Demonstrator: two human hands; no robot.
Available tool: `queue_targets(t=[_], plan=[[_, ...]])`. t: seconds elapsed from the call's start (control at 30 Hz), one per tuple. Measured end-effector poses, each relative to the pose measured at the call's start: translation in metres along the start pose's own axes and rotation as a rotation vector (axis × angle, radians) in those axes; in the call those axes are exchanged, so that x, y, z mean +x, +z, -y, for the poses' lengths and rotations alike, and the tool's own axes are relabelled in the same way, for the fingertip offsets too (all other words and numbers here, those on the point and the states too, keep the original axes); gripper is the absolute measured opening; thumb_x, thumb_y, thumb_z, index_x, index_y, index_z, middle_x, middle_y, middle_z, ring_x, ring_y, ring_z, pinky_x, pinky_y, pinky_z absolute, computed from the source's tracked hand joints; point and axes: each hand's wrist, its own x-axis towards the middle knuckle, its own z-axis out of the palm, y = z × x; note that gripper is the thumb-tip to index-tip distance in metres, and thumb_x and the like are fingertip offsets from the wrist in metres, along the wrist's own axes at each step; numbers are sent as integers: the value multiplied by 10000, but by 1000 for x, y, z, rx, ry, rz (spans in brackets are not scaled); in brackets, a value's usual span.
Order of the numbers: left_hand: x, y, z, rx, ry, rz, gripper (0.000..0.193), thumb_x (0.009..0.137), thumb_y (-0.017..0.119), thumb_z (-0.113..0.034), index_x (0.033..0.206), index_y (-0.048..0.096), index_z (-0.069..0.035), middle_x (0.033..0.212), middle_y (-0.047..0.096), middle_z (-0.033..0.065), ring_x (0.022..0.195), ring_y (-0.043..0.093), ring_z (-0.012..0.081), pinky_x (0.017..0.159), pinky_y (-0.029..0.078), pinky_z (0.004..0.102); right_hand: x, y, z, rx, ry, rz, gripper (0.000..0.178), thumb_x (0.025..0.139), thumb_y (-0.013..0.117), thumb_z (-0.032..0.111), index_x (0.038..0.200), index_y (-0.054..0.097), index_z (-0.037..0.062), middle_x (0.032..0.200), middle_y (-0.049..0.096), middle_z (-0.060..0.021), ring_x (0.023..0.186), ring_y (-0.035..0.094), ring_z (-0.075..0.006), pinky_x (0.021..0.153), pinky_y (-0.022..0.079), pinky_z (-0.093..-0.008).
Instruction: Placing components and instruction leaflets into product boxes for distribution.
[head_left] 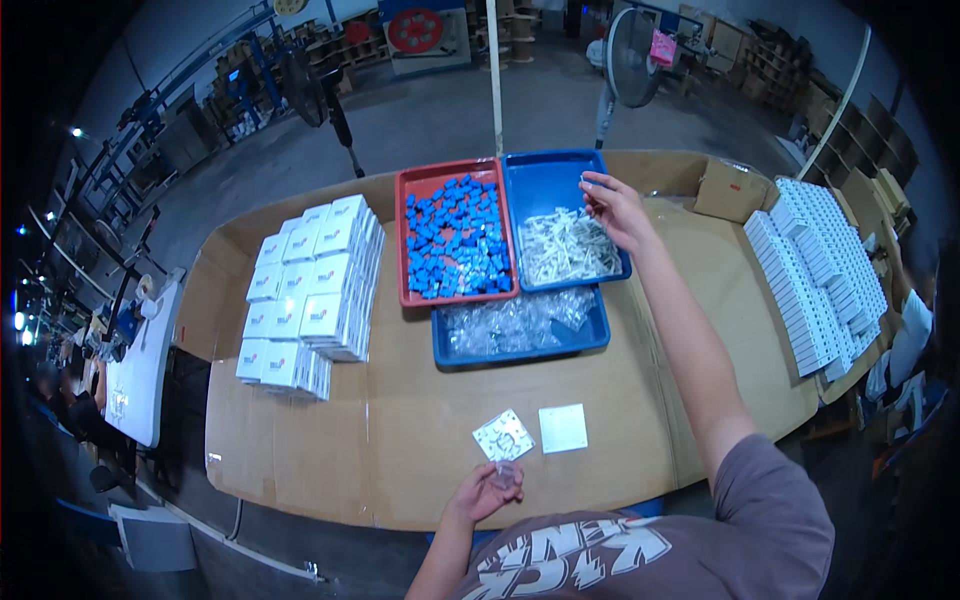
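Observation:
In my left hand point(484, 494), near the front edge of the table, is a small clear plastic piece point(505, 474), held by the fingers. Just beyond it lies a white printed square card point(503, 436), turned at an angle. To the right of that card lies a plain white square point(563, 428). My right hand point(615, 212) is raised over the right side of a blue tray point(540, 178) with a heap of small white parts point(570, 250). Its fingertips are pinched together; whatever they hold is too small to make out.
A red tray point(403, 235) of small blue parts stands left of the blue tray. Nearer me, another blue tray point(520, 352) carries clear plastic pieces point(515, 320). White boxes point(305, 290) are stacked at left, more white boxes point(815, 275) at right. Cardboard walls point(215, 290) edge the table.

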Motion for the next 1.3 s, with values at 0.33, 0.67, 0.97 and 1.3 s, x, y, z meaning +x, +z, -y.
queue_targets(t=[0.33,0.67,0.97,1.3], plan=[[24,47,-1,-61,-14,96,519,1074,478,-389,1295,614,61,1077,701,175,854,659,267,945,517,479,-135,44,48,419,14,191,268,1003,666,8,1271,655,-4,1082,728,-113,1012,727,-169,907,625,-275],[70,112,-31,90,229,-283,485,1118,441,-336,1397,571,39,1147,725,140,901,700,233,869,566,380,-246,33,-99,253,424,-26,245,1011,653,33,1247,638,-28,1064,716,-119,972,744,-208,851,659,-318],[63,104,-27,241,183,-375,445,1133,424,-324,1361,599,15,1125,741,124,893,708,210,832,579,381,-291,53,-112,-126,447,138,201,941,773,39,1122,703,-12,921,721,-30,752,620,-74,691,506,-222],[57,112,-30,290,167,-378,396,1133,426,-317,1298,612,-9,1151,739,152,904,720,213,799,590,380,-275,65,-95,-452,268,325,118,923,792,57,1024,761,4,899,719,18,772,583,-14,683,457,-193]])
